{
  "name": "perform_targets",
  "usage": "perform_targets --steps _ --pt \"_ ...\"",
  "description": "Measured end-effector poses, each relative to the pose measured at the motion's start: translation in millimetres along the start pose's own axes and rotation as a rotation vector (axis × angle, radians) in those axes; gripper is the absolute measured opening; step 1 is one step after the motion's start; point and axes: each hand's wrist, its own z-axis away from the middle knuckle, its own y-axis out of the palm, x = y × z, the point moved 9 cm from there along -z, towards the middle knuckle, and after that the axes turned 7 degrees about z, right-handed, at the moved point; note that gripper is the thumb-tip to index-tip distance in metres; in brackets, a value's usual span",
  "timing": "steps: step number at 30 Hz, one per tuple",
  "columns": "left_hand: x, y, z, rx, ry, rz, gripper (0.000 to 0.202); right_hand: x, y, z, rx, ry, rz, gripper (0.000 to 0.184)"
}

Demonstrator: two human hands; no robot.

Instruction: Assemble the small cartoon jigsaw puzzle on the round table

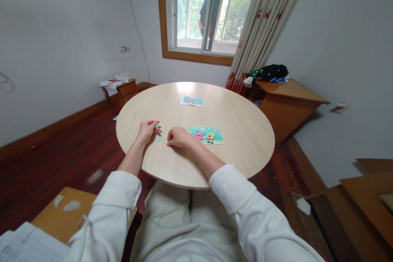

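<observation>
My left hand [150, 129] is closed over the left part of the round table, with a small teal jigsaw piece [157, 126] between its fingers. Just below it, another teal piece [159, 138] lies loose on the tabletop. My right hand [178, 136] pinches a teal piece [167, 143] at the table surface, and most of that piece is hidden by the fingers. To the right of this hand lies a partly assembled jigsaw puzzle [208, 135] with pink and yellow cartoon figures on teal. Its upper right edge is uneven, and my right wrist covers its lower left corner.
A printed picture sheet [192, 101] lies on the far part of the round table [245, 131]. Wooden cabinets stand left and right, the right one [291, 90] piled with cloth. A wooden board [61, 213] with papers is at lower left. Someone dark-clothed [204, 14] is beyond the window.
</observation>
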Motion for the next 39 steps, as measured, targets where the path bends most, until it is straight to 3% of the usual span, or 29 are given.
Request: perform_targets --steps 8,24,32,39 --pt "-1 0.9 3 -0.017 -0.024 0.059 0.008 -15 -10 -2 -0.212 0.066 -0.003 0.020" --pt "0 -5.8 5 0.031 -0.064 0.191 0.018 -74 -20 -1 -0.318 0.259 0.018 0.021" --pt "0 -5.6 6 0.047 -0.056 0.211 0.020 -77 -22 3 -0.310 0.268 0.048 0.024" --pt "1 -6.6 -2 0.045 -0.049 0.209 0.019 -64 -22 21 -0.345 0.139 0.057 0.021"
